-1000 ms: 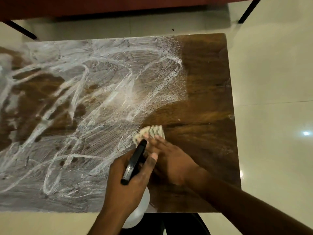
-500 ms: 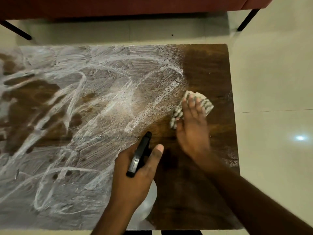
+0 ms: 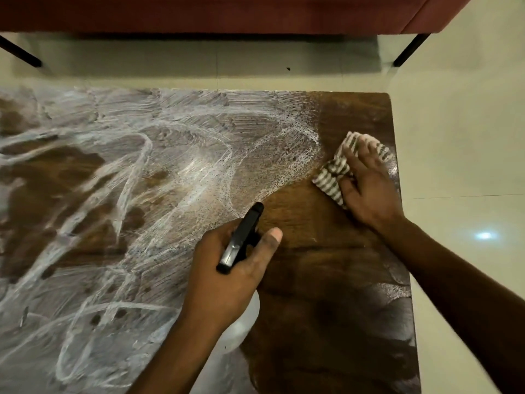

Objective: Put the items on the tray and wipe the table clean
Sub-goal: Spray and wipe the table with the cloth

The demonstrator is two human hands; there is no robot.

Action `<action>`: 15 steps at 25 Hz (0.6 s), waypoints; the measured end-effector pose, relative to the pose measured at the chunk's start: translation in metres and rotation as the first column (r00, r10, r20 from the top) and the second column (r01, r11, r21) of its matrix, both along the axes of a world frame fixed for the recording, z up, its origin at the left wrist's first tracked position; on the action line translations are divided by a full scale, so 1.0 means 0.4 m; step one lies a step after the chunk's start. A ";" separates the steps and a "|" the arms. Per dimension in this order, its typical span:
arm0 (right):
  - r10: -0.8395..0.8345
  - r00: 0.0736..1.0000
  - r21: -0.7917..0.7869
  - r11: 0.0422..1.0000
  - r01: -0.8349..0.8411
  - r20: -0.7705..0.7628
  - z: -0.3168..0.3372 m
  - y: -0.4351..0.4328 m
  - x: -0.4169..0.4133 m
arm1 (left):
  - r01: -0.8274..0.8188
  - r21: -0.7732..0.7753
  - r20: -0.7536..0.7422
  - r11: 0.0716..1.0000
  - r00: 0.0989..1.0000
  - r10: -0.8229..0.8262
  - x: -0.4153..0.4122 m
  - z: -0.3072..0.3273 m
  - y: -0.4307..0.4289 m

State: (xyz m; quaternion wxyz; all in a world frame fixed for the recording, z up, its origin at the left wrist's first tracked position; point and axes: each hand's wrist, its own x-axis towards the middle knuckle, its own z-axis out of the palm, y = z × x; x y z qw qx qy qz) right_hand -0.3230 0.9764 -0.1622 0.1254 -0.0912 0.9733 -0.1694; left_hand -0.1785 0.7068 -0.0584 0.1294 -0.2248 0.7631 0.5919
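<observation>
Right hand (image 3: 366, 189) flat on striped cloth (image 3: 331, 173), left hand (image 3: 227, 282) gripping probable spray bottle (image 3: 241, 237)

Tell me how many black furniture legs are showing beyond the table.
2. The left leg slants at top left, the right leg at top right, both under the red couch. Others may be hidden.

Setting: home living room, by the look. Low wooden counter (image 3: 326, 280) before me, red sofa (image 3: 227, 12) on black legs (image 3: 409, 51) behind it, glossy cream floor tiles (image 3: 460, 123) all round.
</observation>
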 end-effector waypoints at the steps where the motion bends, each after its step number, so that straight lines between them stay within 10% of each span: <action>1: -0.152 0.988 -0.024 0.988 0.152 0.000 -0.004 -0.068 -0.010 | -0.004 0.003 -0.007 1.000 1.000 0.004 -0.010 -0.003 -0.006; 3: -0.159 0.987 -0.041 0.986 0.159 0.015 -0.021 -0.213 0.009 | 0.003 0.007 -0.024 1.000 1.000 -0.003 -0.026 -0.007 -0.015; 5: 0.207 0.978 -0.018 0.978 -0.207 0.007 -0.034 -0.318 0.070 | 0.014 -0.006 -0.038 1.000 0.999 -0.014 -0.045 -0.012 -0.023; 9: 0.793 0.609 -0.030 0.610 -0.792 0.024 -0.040 -0.239 0.119 | 0.013 -0.030 -0.037 0.999 0.999 -0.014 -0.083 -0.015 -0.048; 11: 0.724 0.690 0.075 0.687 -0.723 0.013 -0.031 -0.124 0.054 | 0.000 0.007 -0.020 1.000 1.000 0.000 -0.093 -0.012 -0.061; 13: 0.351 0.937 0.102 0.931 -0.349 0.005 -0.010 -0.036 -0.043 | 0.006 0.036 -0.020 0.999 1.000 -0.006 -0.101 -0.014 -0.078; 15: -0.083 0.997 0.065 0.994 0.082 0.008 0.012 -0.032 -0.147 | 0.015 0.038 -0.019 0.999 1.000 -0.014 -0.109 -0.019 -0.092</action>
